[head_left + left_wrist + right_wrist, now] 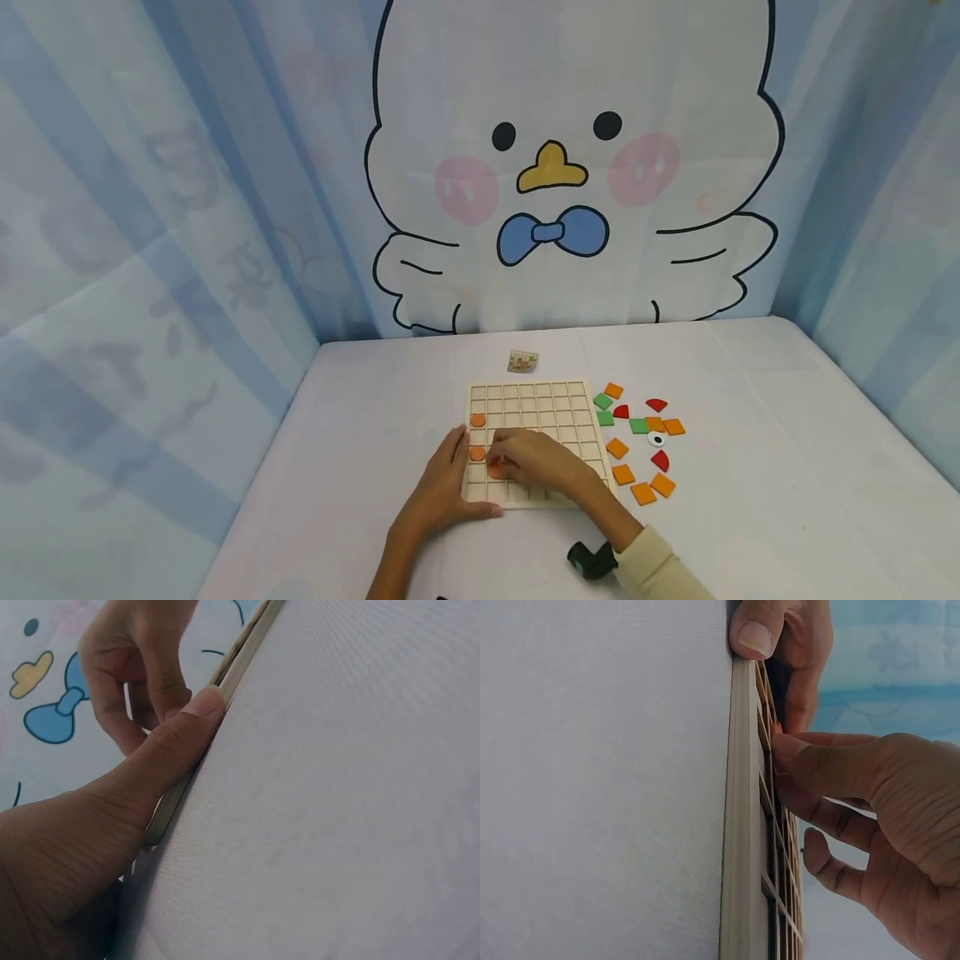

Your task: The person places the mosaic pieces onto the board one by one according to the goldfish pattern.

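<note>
A pale wooden grid board lies flat on the table. Two orange round pieces, one higher and one lower, sit in its left column. My left hand rests at the near left corner, fingers along the left side and thumb against the front edge. Over the lower left squares, my right hand pinches another orange round piece between thumb and fingertips. In the right wrist view only a sliver of that piece shows, low against the board; whether it is seated in a square is hidden.
Loose pieces lie right of the board: orange squares, green squares, red wedges and a white eye piece. A small patterned card lies beyond it. A dark object is by the right wrist. Printed curtains surround the table.
</note>
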{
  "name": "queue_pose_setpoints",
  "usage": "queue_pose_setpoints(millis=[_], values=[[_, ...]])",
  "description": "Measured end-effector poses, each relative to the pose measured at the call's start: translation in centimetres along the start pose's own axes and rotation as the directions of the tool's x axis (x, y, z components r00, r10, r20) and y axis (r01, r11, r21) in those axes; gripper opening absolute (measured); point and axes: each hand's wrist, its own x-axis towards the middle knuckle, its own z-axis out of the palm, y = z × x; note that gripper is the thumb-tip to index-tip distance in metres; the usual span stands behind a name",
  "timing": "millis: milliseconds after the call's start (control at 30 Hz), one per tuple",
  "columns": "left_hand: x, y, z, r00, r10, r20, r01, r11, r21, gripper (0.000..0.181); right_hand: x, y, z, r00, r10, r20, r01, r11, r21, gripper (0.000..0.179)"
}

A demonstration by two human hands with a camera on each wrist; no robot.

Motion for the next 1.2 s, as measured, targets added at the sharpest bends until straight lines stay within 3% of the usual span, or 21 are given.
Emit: queue_pose_setpoints(millis=[933,1200], values=[[-0.2,-0.1,0.1,1.0,0.016,-0.004,-0.016,1.0,0.019,0.131,0.0,0.0,0.0,1.0,0.001,0.008,-0.001,1.0,0.006,0.016],[-0.1,0.0,0.0,1.0,0.015,-0.016,-0.015,1.0,0.005,0.132,-0.8,0.7,-1.2,0.999,0.038,-0.031,-0.037,0.999,0.027,0.015]])
